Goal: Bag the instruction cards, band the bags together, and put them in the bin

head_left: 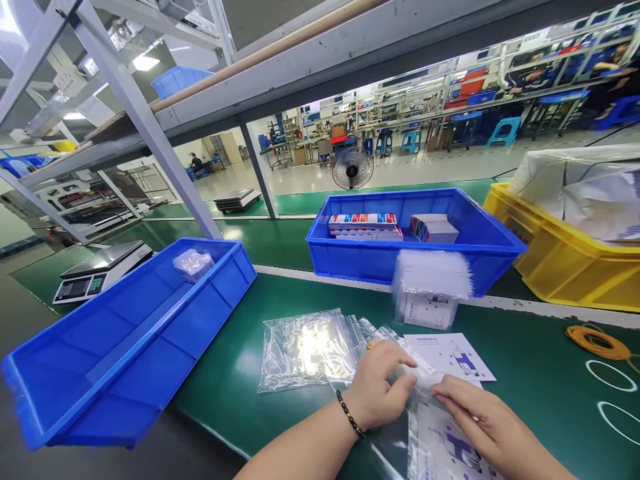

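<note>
My left hand (381, 385), with a beaded bracelet at the wrist, has its fingers bent round the top of a clear plastic bag. My right hand (477, 420) pinches that same edge from the right. Inside the clear plastic bag (425, 453) a white printed leaflet with a purple picture shows below my hands. Just beyond lies another printed leaflet (457, 353), flat on the green table. Left of my left hand is a spread of clear plastic bags (310, 350). A stack of filled plastic bags (433, 287) stands behind the leaflet, somewhat blurred.
A blue bin (415, 257) holding printed boxes or booklets stands behind the stack. To the left is a long blue bin (150, 347) with a small wrapped bundle, beside a scale (103, 270). A yellow crate (575, 260) and an orange cord coil (597, 341) are at right.
</note>
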The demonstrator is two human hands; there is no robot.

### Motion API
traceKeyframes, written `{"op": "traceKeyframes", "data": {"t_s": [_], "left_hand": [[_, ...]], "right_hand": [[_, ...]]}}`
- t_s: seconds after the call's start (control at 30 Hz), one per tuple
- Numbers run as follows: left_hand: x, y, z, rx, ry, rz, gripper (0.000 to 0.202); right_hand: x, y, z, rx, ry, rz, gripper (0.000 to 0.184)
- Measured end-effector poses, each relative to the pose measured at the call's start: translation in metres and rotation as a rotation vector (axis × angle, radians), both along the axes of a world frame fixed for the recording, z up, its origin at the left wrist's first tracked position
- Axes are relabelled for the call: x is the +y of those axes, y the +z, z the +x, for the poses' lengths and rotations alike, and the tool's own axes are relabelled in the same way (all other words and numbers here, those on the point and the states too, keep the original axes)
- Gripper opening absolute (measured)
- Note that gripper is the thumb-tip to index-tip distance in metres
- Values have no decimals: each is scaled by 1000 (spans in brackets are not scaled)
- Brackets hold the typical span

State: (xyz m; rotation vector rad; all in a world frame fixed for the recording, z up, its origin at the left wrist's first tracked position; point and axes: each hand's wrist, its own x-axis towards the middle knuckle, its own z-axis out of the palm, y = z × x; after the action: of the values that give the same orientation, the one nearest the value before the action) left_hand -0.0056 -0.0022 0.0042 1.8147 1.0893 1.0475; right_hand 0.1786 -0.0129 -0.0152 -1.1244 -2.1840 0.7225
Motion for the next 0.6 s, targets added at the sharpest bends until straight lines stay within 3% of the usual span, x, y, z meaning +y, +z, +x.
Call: {"op": "traceKeyframes", "data": {"t_s": [0.07,0.13,0.23,0.37,0.43,0.53,0.6], "left_hand": [[-2,3,-3,118,-152,156,14],[-1,2,-4,271,-250,134,8],[1,-1,-4,459,-218,45,7],[2,-1,-5,497,-214,-18,12],[1,0,-5,444,-246,-68,12],[1,-1,-5,317,-296,-182,12],[-1,-2,-4,270,-327,-231,11]], "right_hand": [[-1,12,3,2,40,-133,31],[-2,25,5,-40,61,-218,33],[-2,36,11,-117,64,-260,36],[6,28,22,-67,90,-238,40],[13,19,27,-72,-87,-187,38],[24,10,33,-241,-530,-118,40],[30,7,34,-366,-678,-143,46]]}}
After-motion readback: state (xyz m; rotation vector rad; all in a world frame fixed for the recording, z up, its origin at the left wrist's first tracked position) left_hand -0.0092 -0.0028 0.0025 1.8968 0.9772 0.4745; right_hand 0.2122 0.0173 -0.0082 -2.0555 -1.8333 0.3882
